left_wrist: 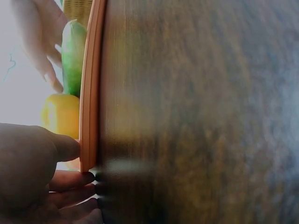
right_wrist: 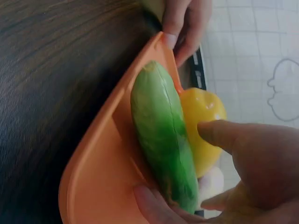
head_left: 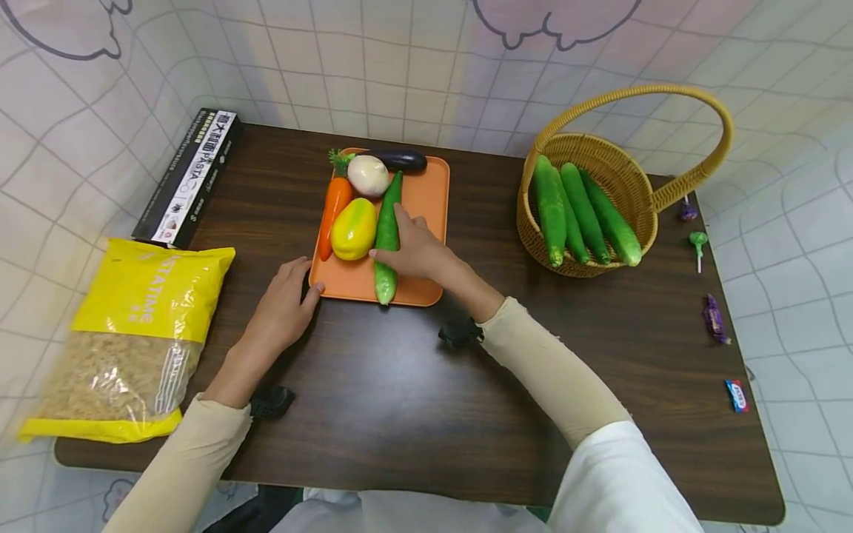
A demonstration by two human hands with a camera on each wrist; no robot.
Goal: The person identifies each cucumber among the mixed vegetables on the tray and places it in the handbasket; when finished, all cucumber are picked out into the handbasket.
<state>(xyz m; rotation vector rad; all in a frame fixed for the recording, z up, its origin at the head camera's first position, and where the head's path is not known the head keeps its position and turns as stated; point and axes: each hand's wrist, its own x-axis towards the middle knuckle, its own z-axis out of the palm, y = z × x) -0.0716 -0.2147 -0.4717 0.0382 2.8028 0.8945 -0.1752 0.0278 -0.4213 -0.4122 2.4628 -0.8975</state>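
On an orange tray (head_left: 426,215) lie a green cucumber (head_left: 387,229), a yellow mango-like fruit (head_left: 354,229), a carrot (head_left: 335,207), a round white vegetable (head_left: 368,175) and a dark eggplant (head_left: 400,160). My right hand (head_left: 420,252) is over the cucumber, thumb and fingers spread to either side of it; in the right wrist view the thumb (right_wrist: 219,133) is in front of the yellow fruit. At the tray's near left corner, my left hand (head_left: 283,303) holds the rim, the thumb (left_wrist: 67,147) on it and fingers at its outer side.
A wicker basket (head_left: 523,215) with several cucumbers stands at the back right. Wrapped candies and a green lollipop (head_left: 697,238) line the right edge. A yellow pasta bag (head_left: 133,340) and a black pasta box (head_left: 189,178) are on the left.
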